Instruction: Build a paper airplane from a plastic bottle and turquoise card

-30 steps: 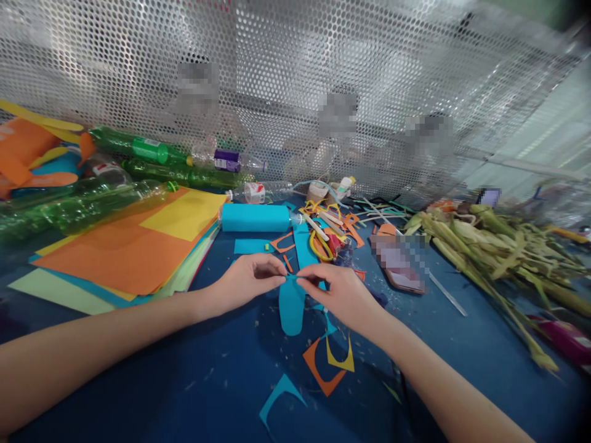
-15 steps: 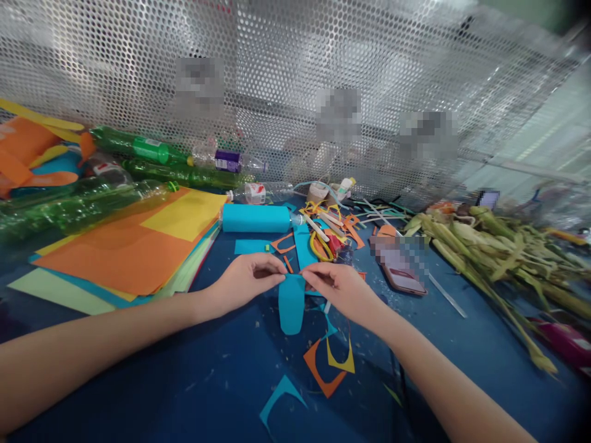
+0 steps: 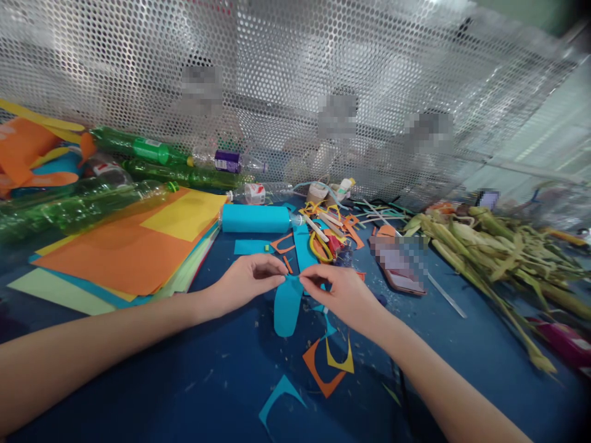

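Note:
A blue paper piece [image 3: 287,307] with a rounded lower end hangs over the dark blue table, pinched along its top edge by both hands. My left hand [image 3: 252,280] has thumb and forefinger closed on its top left corner. At the top right corner, my right hand [image 3: 335,288] grips it the same way. Beyond the hands lies a bottle wrapped in blue paper [image 3: 255,219]. Yellow-handled scissors [image 3: 320,247] rest among paper scraps just past my right hand. Orange [image 3: 325,381] and yellow [image 3: 340,363] cut-outs lie nearer me.
Stacked coloured paper [image 3: 111,252] lies on the left, with green bottles [image 3: 83,206] behind it. To the right are a phone [image 3: 399,267], a clear straw [image 3: 446,295] and corn husks [image 3: 489,246]. A perforated metal screen [image 3: 277,74] stands at the back.
The lower end of the blue paper piece has swung slightly left and the piece now looks tilted. My right hand has shifted a little; my left hand stays nearly in place.

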A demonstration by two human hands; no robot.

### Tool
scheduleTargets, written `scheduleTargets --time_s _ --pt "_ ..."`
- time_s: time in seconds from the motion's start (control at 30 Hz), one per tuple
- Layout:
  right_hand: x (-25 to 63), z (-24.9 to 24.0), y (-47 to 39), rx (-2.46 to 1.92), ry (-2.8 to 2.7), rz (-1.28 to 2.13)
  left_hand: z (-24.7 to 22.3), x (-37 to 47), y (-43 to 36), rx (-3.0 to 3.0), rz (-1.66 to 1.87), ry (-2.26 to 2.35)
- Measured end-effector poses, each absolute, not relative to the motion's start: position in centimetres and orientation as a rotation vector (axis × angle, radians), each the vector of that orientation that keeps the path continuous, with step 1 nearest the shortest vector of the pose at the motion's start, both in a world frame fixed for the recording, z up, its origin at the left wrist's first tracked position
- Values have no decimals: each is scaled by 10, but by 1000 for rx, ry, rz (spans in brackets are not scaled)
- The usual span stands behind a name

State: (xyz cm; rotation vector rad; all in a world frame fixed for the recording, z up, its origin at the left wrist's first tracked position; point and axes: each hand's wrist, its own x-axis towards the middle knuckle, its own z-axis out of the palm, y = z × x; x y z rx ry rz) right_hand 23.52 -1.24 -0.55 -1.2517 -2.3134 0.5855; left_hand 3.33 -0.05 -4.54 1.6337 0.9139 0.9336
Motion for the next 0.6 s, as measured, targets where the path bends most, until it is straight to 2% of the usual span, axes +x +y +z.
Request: scheduleTargets --time_s 0.37,0.6 --pt "238 -5 -8 -1249 -2136 828 -43 35 -1 1551 961 923" --pt "237 -10 -8 -1261 -2134 815 -44 33 -1 1603 940 893"
